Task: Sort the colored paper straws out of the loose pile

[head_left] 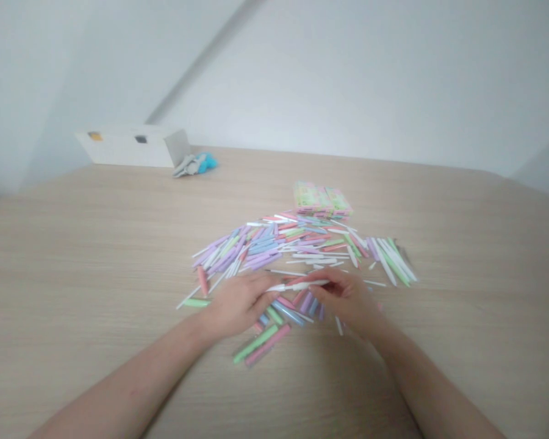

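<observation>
Both hands are down low on the wooden counter (96, 256), right at the near edge of a big messy pile of pastel pen pieces (274, 244) in lilac, blue, pink, green and white. The left hand (238, 306) and the right hand (350, 302) meet in the middle and share one thin white stick (297, 285). It lies about level between them, with the left fingertips pinched on its left end and the right fingers closed round its right end. The stick sits just above the loose pieces rather than lying in them (it's blurry, so I can't tell if it's a refill or a slim barrel).

A few more tubes lie under and between the hands. A green piece (256, 343) and a pink piece (269, 344) lie side by side just beside the left wrist, touching as far as I can see. Off to the right of the pile there's a bunch of white and green sticks (393, 261), fanned out. Behind the pile, right at its far edge, is a stack of pink-and-green packets (322, 200). Way back on the left a white box (132, 146) stands by the wall, with a blue and grey thing (196, 164) just beside its right end, well apart from everything else.
</observation>
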`<action>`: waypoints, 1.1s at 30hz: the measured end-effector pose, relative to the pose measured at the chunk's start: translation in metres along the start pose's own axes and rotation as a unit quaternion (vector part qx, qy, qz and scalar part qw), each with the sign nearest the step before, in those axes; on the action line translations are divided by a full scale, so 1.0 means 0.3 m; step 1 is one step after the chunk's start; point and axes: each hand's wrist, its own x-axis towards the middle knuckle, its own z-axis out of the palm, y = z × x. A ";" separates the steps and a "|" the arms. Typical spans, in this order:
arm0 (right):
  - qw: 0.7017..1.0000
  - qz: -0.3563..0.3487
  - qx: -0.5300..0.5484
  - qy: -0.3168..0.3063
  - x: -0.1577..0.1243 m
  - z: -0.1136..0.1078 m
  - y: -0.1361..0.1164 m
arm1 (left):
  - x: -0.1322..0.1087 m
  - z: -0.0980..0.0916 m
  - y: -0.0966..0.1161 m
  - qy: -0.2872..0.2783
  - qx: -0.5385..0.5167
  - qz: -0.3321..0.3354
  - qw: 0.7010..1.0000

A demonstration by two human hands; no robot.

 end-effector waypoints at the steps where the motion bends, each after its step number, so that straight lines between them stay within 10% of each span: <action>1: 1.000 -0.002 0.000 -0.008 -0.002 0.000 -0.003 | 0.000 0.001 -0.001 0.000 -0.002 0.003 1.000; 33: 1.000 0.019 0.008 0.010 -0.013 0.044 -0.021 | 0.008 0.020 0.024 0.001 -0.030 0.045 0.999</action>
